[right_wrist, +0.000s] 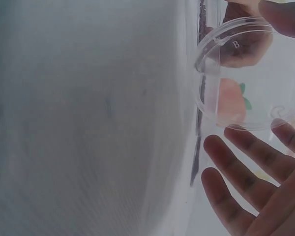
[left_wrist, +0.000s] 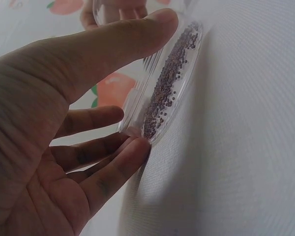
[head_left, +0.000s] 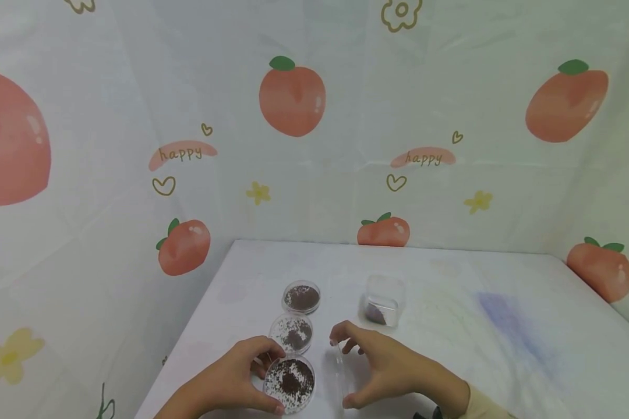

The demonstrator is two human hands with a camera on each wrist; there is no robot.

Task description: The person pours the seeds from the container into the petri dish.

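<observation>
Thumb and fingers of my left hand grip the rim of the nearest petri dish from its left side. Small round dark brown seeds lie loosely across its bottom. To the right, my right hand pinches a round clear petri dish lid by its edge. The lid stands upright on its side, apart from the dish, and bears a letter B. Just beyond the held dish are a middle petri dish and a far petri dish, both with similar dark seeds.
A clear plastic box stands beyond my right hand, with some dark seeds in its near left corner. The white table is backed by a printed cloth with fruit pictures, which also hangs at the left and right.
</observation>
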